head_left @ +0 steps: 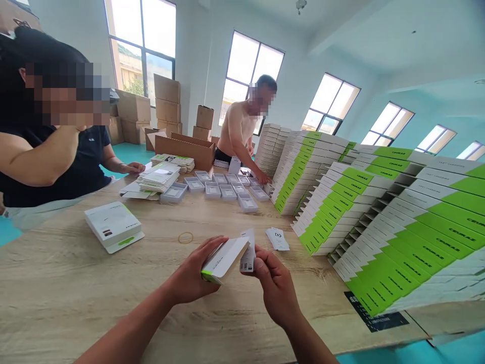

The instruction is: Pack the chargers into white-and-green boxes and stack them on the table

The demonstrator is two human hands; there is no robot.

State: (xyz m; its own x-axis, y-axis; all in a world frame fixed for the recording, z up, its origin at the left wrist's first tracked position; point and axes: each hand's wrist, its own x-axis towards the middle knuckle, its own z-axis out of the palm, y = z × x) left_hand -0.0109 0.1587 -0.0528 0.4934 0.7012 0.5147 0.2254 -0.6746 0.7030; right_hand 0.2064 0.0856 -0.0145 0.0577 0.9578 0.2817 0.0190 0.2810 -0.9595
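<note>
Over the near middle of the table, my left hand (199,273) is wrapped round a thin white and green cardboard box (227,260), which is tilted with its open flap side toward the right. My right hand (276,285) pinches a small white printed card (248,253) between thumb and fingers, close beside the box's right edge. Whether the card touches the box I cannot tell. A little pile of similar white cards (278,239) lies just beyond my right hand. Left of my hands rests another white and green box (112,226) with a flap out.
Tall stacks of white and green boxes (409,253) line the right side. Several clear plastic trays (227,191) sit mid-table beside flat cartons (158,178). A rubber band (185,237) lies on the table (144,293). One person (49,151) sits left; another (240,126) reaches toward the stacks.
</note>
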